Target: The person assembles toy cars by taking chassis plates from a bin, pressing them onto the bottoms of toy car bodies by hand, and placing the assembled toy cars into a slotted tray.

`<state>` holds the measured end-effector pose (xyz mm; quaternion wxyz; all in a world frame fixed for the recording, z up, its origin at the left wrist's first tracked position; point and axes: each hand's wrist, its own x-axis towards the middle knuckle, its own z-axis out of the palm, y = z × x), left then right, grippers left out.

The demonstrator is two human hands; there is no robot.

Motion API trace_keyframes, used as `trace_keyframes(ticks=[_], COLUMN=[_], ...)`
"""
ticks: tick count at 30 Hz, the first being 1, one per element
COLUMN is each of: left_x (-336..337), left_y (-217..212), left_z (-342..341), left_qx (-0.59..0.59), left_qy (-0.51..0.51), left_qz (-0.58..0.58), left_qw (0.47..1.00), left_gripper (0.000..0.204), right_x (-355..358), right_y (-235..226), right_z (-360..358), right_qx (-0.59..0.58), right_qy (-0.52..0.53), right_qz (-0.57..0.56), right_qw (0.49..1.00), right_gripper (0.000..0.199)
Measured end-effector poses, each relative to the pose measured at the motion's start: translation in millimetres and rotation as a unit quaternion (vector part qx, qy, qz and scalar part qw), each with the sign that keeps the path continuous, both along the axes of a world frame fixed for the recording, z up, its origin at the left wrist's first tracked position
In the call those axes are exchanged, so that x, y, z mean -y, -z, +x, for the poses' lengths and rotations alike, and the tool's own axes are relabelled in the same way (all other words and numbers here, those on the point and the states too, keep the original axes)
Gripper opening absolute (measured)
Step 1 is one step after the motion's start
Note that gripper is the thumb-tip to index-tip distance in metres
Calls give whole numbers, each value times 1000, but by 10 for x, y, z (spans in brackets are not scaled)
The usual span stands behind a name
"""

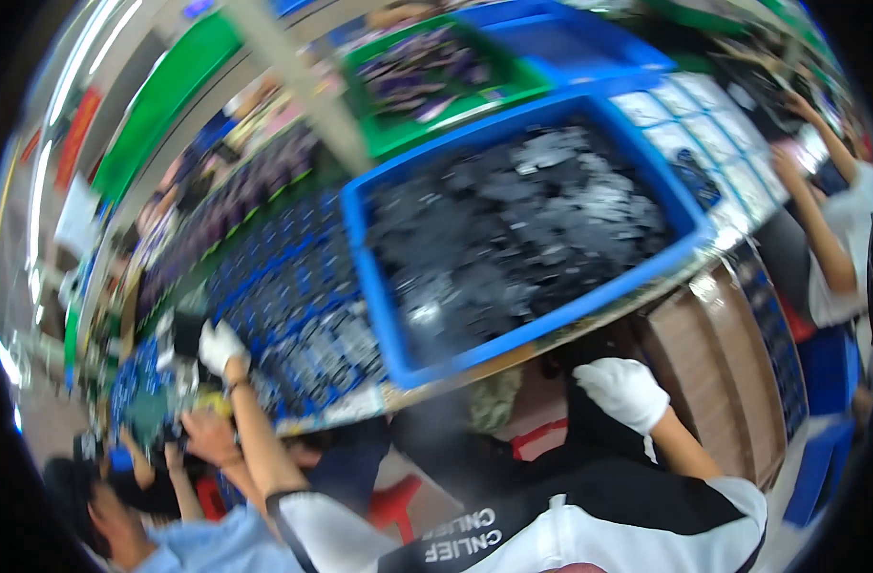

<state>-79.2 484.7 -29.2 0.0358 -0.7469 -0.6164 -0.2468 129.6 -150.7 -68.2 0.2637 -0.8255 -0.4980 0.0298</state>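
A large blue crate [379, 277] heaped with dark flat parts [513, 229] is seen on the desk [704, 277], tilted in a blurred view. Left of the crate, blue compartment trays [283, 296] are spread. The white-gloved left hand [221, 346] is laid at the trays' near edge, seemingly half-closed; any hold cannot be told. Below the crate's front rim the gloved right hand [624, 390] is loosely curled, empty. Parts are best lifted singly and seated squarely.

Blurred dark parts in blue bin [389, 315]
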Motion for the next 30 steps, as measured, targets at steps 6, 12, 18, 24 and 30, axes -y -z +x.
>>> trace_keyframes(ticks=[6,12,18,24,30], left_x=[1539,3658,4547,4909,5190], left_y=[-402,-564,-438,-170,-113], left_z=[232,611,858,882,1194], left_qx=[369,359,456,570,603], left_qy=[301,461,498,440,448], left_qz=[26,-47,-234,-500,-627], left_qw=[879,810,700,481,208], left_gripper=[30,14,15,45,81], right_x=[505,940,983,1062,535], right_y=[-377,-417,-32,-520,-1509], right_z=[450,2162,3052,2784,1192], right_qx=[179,174,122,129,38], right_qy=[217,452,375,313,120], right_qz=[220,99,4,117,138], right_qw=[934,870,919,934,982], right_gripper=[23,74,70,72,72])
